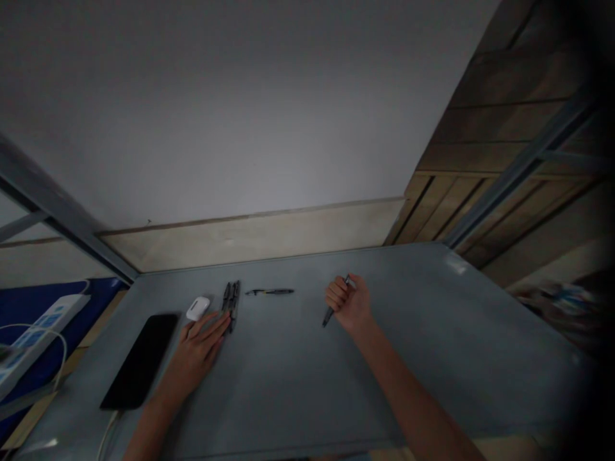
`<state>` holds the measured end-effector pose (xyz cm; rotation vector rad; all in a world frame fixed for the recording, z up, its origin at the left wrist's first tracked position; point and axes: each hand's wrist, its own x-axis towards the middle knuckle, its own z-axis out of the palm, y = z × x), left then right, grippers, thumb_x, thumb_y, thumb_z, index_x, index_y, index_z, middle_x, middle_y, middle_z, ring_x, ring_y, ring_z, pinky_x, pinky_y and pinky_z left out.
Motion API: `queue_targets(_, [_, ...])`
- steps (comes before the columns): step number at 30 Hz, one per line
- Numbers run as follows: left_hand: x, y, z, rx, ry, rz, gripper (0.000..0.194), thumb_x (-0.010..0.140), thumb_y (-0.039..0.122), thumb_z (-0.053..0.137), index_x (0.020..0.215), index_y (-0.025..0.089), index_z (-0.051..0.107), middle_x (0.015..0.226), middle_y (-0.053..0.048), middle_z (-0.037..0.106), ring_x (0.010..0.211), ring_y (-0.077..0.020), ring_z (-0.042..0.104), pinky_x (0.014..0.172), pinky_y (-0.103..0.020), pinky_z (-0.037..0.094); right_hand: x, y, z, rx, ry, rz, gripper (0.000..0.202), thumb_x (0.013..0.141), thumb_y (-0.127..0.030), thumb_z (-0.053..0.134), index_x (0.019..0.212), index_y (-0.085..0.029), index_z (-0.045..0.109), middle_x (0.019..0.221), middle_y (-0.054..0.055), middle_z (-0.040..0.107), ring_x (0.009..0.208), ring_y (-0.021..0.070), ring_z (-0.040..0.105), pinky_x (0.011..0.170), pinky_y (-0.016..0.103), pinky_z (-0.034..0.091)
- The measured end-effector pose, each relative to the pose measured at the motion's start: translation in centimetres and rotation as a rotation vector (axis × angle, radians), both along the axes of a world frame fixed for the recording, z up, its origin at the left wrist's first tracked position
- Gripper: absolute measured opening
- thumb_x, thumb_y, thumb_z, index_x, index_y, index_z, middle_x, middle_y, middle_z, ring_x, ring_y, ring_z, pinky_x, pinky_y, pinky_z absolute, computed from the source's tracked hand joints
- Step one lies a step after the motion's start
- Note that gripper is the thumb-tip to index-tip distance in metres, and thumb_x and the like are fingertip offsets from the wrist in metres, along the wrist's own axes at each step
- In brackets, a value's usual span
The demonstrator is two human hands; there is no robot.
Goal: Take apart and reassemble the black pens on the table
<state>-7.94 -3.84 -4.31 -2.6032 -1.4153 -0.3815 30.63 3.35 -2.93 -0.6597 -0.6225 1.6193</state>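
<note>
My right hand [350,301] is closed around a dark pen [328,316], whose lower end sticks out below the fist and slants down to the left. On the left side, my left hand [199,346] lies with its fingers stretched out, the fingertips touching a small group of dark pens [233,296] that lie side by side. Between the two hands a single black pen [271,292] lies crosswise on the grey table [288,384]. A white earbud case [197,308] sits just beyond my left fingers.
A black phone [140,362] with a white cable [108,435] lies left of my left arm. Beyond the left table edge, a white power strip [41,339] rests on a blue surface. Metal posts [519,173] rise at the back corners, with a wall [264,128] behind.
</note>
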Motion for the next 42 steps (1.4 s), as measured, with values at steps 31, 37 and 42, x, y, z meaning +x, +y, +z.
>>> queue_targets(31, [0.5,0.0,-0.7,0.089,0.039,0.05,0.043,0.093,0.03,0.046,0.136,0.029,0.046,0.13,-0.003,0.057,0.109,-0.0267,0.053,0.092,-0.044,0.034,-1.4,-0.7,0.6,0.027,0.458,0.022,0.034,0.082,-0.042,0.05,0.059,-0.021,0.038,0.054,-0.003,0.034,0.048,0.0117,0.034,0.046,0.025,0.036])
queue_targets(37, [1.0,-0.6,-0.1,0.083,0.021,0.041,0.048,0.092,0.027,0.045,0.14,0.026,0.042,0.134,-0.005,0.054,0.118,-0.0281,0.048,0.092,-0.044,0.037,-1.8,-0.6,0.9,0.036,0.455,0.06,0.037,0.084,-0.039,0.049,0.057,-0.022,0.029,0.053,-0.004,0.029,0.049,0.0131,0.032,0.05,0.029,0.037])
queue_targets(42, [1.5,-0.6,0.5,0.101,-0.049,0.058,0.049,0.09,0.023,0.045,0.139,0.026,0.042,0.136,-0.005,0.052,0.119,-0.0283,0.046,0.092,-0.045,0.04,-1.7,-0.4,1.1,0.046,0.445,0.028,0.036,0.087,-0.04,0.045,0.06,-0.022,0.03,0.056,-0.004,0.028,0.05,0.0134,0.033,0.051,0.029,0.036])
